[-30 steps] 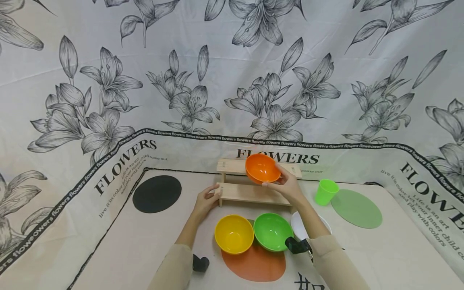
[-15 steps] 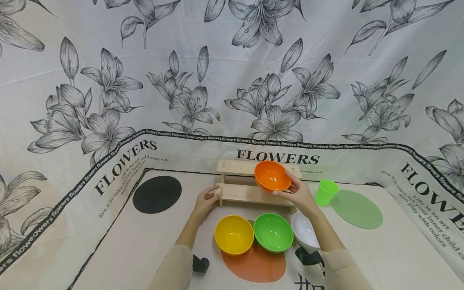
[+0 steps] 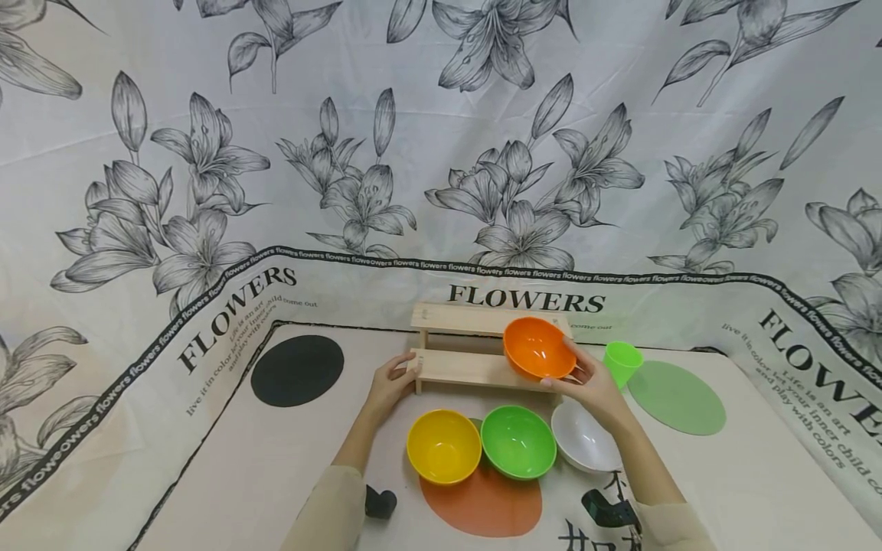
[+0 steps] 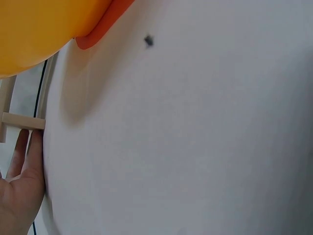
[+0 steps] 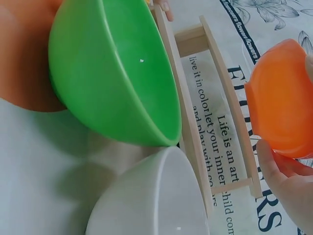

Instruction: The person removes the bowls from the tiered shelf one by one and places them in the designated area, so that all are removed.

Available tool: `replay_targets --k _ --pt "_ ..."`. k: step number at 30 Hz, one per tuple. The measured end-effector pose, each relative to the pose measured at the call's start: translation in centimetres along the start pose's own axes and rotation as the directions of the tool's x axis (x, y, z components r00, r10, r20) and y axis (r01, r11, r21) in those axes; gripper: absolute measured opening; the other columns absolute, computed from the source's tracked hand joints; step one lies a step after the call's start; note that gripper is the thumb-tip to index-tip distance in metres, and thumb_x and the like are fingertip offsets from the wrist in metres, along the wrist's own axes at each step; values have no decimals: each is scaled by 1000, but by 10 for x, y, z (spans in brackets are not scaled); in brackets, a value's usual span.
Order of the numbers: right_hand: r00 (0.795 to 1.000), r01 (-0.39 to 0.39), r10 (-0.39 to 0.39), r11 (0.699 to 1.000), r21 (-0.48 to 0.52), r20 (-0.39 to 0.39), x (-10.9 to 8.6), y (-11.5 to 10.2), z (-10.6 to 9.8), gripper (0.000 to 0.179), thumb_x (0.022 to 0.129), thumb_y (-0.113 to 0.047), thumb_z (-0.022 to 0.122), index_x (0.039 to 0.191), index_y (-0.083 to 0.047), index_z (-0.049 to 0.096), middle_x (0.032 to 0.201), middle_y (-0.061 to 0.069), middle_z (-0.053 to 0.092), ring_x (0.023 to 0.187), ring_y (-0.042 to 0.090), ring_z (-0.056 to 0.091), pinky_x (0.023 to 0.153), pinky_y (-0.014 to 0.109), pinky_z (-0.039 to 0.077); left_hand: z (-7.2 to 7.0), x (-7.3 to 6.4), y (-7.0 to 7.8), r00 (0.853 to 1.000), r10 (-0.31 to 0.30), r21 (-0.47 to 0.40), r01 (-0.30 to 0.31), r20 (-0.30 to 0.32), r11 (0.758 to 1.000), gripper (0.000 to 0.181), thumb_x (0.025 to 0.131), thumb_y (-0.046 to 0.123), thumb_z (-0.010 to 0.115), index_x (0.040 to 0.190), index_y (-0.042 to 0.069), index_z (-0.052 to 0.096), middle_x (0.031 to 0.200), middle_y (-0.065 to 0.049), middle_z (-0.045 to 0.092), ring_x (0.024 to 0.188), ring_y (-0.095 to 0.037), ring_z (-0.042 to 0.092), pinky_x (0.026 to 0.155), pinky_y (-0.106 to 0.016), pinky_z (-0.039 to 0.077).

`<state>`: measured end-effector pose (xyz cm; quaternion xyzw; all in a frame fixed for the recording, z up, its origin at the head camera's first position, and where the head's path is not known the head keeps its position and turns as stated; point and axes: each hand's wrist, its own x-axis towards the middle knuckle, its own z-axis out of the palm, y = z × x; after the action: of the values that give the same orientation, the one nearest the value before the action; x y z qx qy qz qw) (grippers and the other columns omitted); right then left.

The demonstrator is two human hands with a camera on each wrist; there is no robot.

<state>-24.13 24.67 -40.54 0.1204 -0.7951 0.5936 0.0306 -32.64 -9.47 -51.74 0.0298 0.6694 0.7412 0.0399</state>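
An orange bowl, tilted toward me, is held by its right side in my right hand, above the right part of a two-tier wooden shelf. In the right wrist view the thumb and fingers grip the orange bowl. My left hand holds the left end of the lower tier, its fingertips against the wood in the left wrist view. In front of the shelf stand a yellow bowl, a green bowl and a white bowl, the white one partly behind the right forearm.
A light green cup stands right of the shelf, beside a green round mat. A black round mat lies at the left. Under the yellow and green bowls is an orange mat. A flowered cloth hangs behind.
My right hand has carried the orange bowl to the right and a little lower, toward me. More of the white bowl shows. The left hand stays at the shelf end.
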Motion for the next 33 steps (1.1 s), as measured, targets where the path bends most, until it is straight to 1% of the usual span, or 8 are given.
replay_targets --k 7,10,12,14,16,18,23,33 --pt "1000 -22 22 998 -52 -11 -13 7 -10 86 84 -11 71 149 1 17 152 24 18 128 47 36 86 10 45 -1 1 -2 1000 7 -10 -6 7 1000 50 87 22 69 132 7 53 114 -20 60 95 -17 62 86 -32 54" --pt "1000 -21 20 998 -57 -12 -19 9 -15 85 84 -10 70 149 1 16 152 25 18 126 44 40 86 12 47 -1 1 -2 1000 9 -7 -9 5 1000 50 86 21 69 132 7 53 114 -19 60 95 -17 62 86 -32 54" --pt "1000 -17 16 999 -49 -11 -24 9 -18 84 84 -8 69 148 3 16 151 27 18 122 31 48 86 13 48 -1 1 -2 1000 9 -8 -9 4 1000 50 86 21 69 131 7 54 114 -19 61 95 -17 62 86 -32 54" --pt "1000 -17 17 999 -34 -9 -28 10 -22 83 84 -6 68 148 4 15 151 28 17 115 12 52 85 14 49 -1 1 -2 1000 13 -6 -13 5 1000 50 87 21 69 131 7 54 114 -19 61 96 -18 62 86 -33 54" --pt "1000 -14 14 1000 -25 -10 -33 11 -26 83 85 -4 68 148 5 15 150 30 17 107 -4 51 84 14 50 -1 1 -2 1000 14 -7 -14 5 1000 49 87 21 69 131 7 54 114 -19 61 96 -18 62 86 -33 54" --pt "1000 -10 10 1000 -15 -14 -37 12 -30 83 84 -3 67 147 6 14 149 32 16 102 -12 49 83 15 50 -1 1 -2 1000 16 -6 -16 5 1000 49 87 21 69 132 7 53 114 -19 61 96 -18 62 87 -33 54" --pt "999 -21 20 1000 -16 -32 -48 14 -38 83 84 -2 67 148 5 14 148 34 16 101 -12 50 82 14 50 -1 1 -1 1000 12 -10 -12 -1 1000 49 87 20 69 131 8 54 113 -19 61 96 -18 62 87 -33 54" --pt "996 -55 50 996 -75 -76 -68 22 -60 82 85 -4 67 147 7 14 147 36 14 101 -14 49 83 9 47 -1 2 -3 1000 9 -9 -9 -3 1000 49 87 19 69 132 6 53 113 -19 61 95 -18 62 87 -35 53"
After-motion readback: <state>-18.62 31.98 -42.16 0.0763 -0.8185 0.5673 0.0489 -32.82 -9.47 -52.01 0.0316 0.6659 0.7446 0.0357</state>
